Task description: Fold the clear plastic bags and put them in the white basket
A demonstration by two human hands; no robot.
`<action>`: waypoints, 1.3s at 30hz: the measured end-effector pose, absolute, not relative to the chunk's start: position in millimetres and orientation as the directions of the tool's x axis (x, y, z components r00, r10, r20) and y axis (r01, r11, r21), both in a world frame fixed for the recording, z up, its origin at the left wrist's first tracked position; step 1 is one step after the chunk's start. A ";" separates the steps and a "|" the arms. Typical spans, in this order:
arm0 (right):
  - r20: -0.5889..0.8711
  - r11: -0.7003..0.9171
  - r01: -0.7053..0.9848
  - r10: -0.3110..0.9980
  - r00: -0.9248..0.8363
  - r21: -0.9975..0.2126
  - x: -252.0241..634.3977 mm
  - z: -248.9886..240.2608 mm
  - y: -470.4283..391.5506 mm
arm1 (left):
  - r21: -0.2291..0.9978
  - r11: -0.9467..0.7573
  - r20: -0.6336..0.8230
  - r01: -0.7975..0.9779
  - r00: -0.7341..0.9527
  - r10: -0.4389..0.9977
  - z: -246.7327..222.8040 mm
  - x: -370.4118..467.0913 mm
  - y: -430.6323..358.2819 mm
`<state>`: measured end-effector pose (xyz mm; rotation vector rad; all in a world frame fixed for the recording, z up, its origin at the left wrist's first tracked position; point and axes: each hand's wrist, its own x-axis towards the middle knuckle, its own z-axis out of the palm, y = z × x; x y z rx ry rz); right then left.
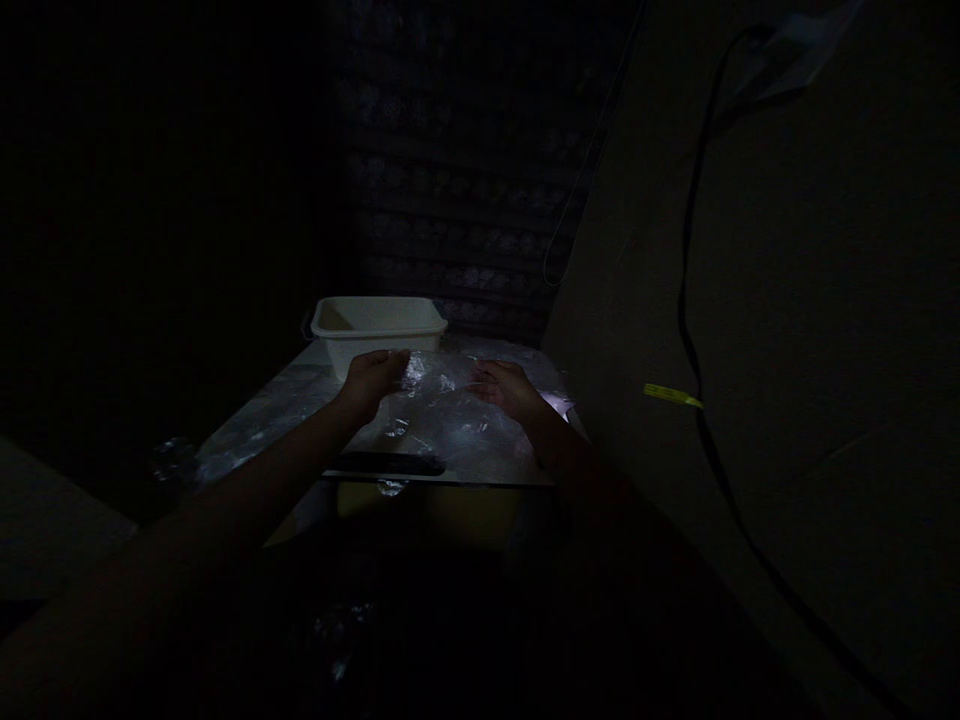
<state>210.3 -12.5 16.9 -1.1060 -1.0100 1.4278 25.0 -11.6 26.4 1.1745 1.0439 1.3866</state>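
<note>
The scene is very dark. My left hand (370, 384) is closed, its thumb and fingers pinching one side of a thin, crinkled sheet of clear plastic film (439, 383) above the table. On the other side of the film my right hand (510, 388) grips it between thumb and fingers. The film catches light in small bright spots; whether it is a bag or a flat sheet I cannot make out. Just behind my left hand stands a cream plastic tub (379, 330). More clear plastic covers much of the tabletop (360, 437) below my hands.
A long black object (390, 463) lies along the table's front edge. Crumpled plastic (176, 458) hangs at the left corner. On the right, a wall (810, 280) carries a black cable (684, 290) with a yellow tag (671, 395). Behind stand dim rows of small shiny items (472, 275).
</note>
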 end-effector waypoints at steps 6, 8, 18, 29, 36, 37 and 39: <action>-0.210 -0.209 -0.298 0.977 -0.028 -0.932 212.3 20.5 -12.1 | 0.980 -0.122 0.119 -0.158 -0.023 0.993 26.5 25.1 -12.7; -0.213 -0.211 -0.325 0.977 -0.031 -0.922 212.8 20.3 -11.3 | 0.978 -0.128 0.127 -0.165 -0.017 0.992 26.4 25.2 -12.8; -0.154 -0.136 -0.452 0.988 0.002 -0.881 214.6 19.3 -7.8 | 0.975 -0.133 0.132 -0.177 -0.020 0.991 23.3 25.2 -10.8; -0.255 -0.232 -0.434 0.967 -0.003 -0.871 211.2 17.3 -9.8 | 0.973 -0.148 0.145 -0.178 -0.030 0.989 21.2 24.4 -9.3; -0.341 -0.332 -0.395 0.939 -0.050 -0.857 210.3 17.3 -10.4 | 0.976 -0.152 0.145 -0.157 -0.054 0.988 20.1 23.8 -8.1; -0.331 -0.322 -0.400 0.942 -0.048 -0.858 210.3 18.0 -10.3 | 0.976 -0.151 0.144 -0.156 -0.053 0.988 20.1 23.8 -8.2; -0.315 -0.305 -0.411 0.948 -0.044 -0.859 210.3 19.1 -10.1 | 0.976 -0.147 0.141 -0.161 -0.045 0.989 20.1 24.0 -8.5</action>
